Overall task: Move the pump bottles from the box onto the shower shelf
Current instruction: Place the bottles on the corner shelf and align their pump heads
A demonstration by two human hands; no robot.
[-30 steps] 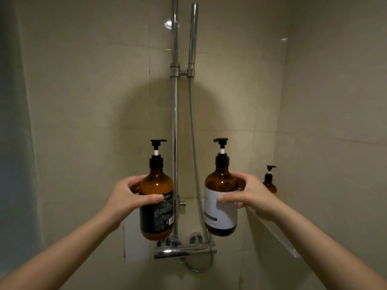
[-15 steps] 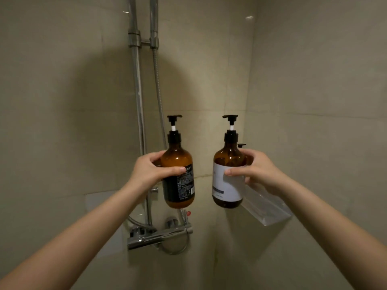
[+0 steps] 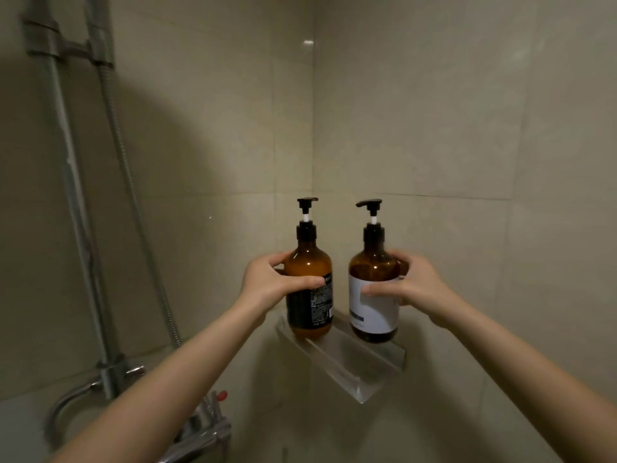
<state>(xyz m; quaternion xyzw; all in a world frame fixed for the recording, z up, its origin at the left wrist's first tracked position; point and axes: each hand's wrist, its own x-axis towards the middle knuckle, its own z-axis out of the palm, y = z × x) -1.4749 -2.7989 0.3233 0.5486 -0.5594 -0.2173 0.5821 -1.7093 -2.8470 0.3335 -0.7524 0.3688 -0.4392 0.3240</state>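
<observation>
Pump bottles (image 3: 309,279) upright, gripped over shelf (image 3: 354,369)

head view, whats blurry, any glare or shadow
Head view: the shower pipes at left are smeared, the two bottles sharper; a small glare spot shows near the corner; a broad shadow covers the left wall; dim light.

Small white print is seen on the black label (image 3: 312,304) of the left bottle (image 3: 309,272), too blurred to be read
</observation>
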